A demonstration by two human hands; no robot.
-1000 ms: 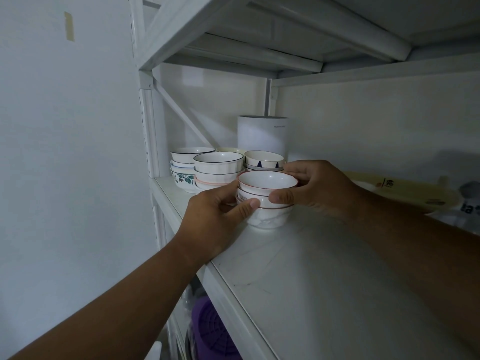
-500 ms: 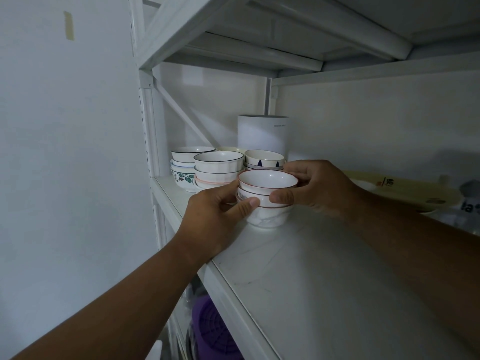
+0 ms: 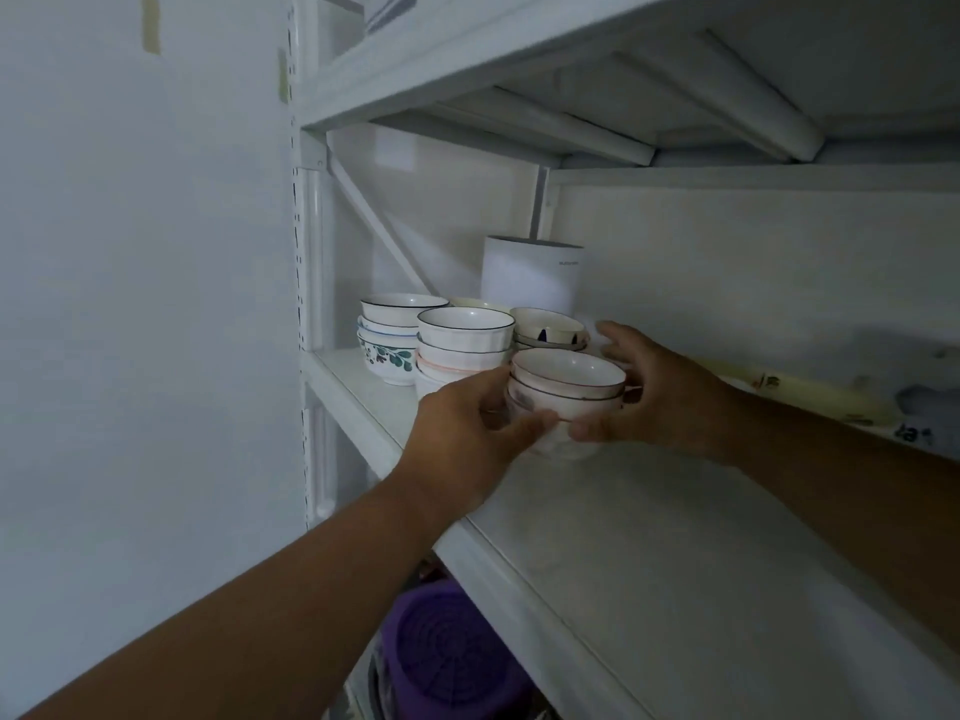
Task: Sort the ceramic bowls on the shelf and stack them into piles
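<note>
Both hands, left hand [image 3: 467,433] and right hand [image 3: 654,392], grasp a pile of seemingly three nested bowls [image 3: 566,392] mid-frame on the shelf [image 3: 675,563]; three other piles [image 3: 462,345] stand behind.

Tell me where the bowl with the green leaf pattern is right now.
In the head view, the leaf-patterned bowl sits at the bottom of the leftmost pile, at the shelf's left end beside the upright post.
</note>
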